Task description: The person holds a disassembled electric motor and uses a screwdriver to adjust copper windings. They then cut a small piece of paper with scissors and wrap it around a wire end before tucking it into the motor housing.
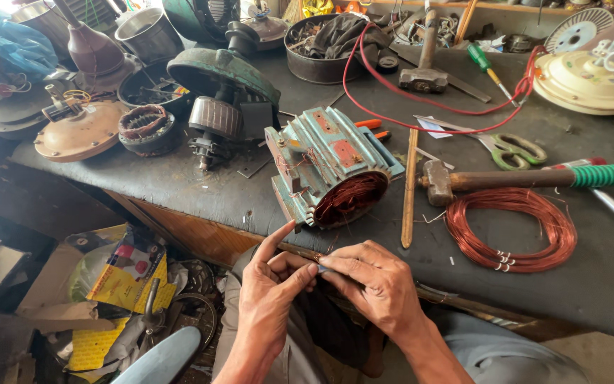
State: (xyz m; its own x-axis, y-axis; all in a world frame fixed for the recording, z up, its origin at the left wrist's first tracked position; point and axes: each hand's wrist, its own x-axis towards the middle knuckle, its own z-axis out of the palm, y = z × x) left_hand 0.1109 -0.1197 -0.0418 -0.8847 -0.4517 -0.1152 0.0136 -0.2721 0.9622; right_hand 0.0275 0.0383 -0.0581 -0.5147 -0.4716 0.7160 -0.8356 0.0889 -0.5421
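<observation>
Whatever the left hand (pixel 268 299) and right hand (pixel 371 281) pinch together between their fingertips is tiny, mostly hidden; only a coppery glint shows. They meet at the workbench (pixel 179 181) edge, just below the teal motor stator (pixel 328 167) with its exposed copper windings.

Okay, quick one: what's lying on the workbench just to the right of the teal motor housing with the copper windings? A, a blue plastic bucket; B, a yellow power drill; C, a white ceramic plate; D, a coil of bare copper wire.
D: a round coil of bare copper wire lies on the dark workbench, right of the teal motor housing, below a green-handled hammer.
</observation>
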